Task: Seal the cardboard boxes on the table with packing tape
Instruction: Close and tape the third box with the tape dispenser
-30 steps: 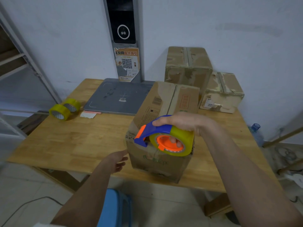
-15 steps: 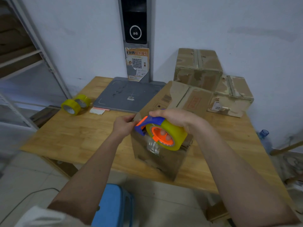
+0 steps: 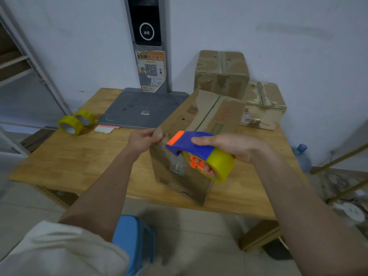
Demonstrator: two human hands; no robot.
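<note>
Right hand (image 3: pixel 235 146) wrapped around the tape dispenser (image 3: pixel 199 154), fingers through the orange core and thumb along the blue top, holding it in the air just in front of the near cardboard box (image 3: pixel 195 144); yellow tape roll loaded on it. Left hand (image 3: pixel 142 141) pinches the box's near top-left corner edge, fingers curled on the cardboard. That box sits on the wooden surface (image 3: pixel 83 156) near its front edge, tilted, top seam running away from the camera, a crinkled strip of clear tape (image 3: pixel 176 166) stuck on its front face. Two more boxes at the back by the wall: a taller one (image 3: pixel 222 73) with tape along its top seam, and a lower one (image 3: pixel 262 104) just beside it to the right, also taped. Grey flat scale platform (image 3: pixel 139 108) at back centre, post with a screen rising from it. Two spare yellow tape rolls (image 3: pixel 76 121) touching each other at the left of the surface, a small paper slip (image 3: pixel 104 129) near them. Blue stool (image 3: pixel 133 242) on the floor below.
</note>
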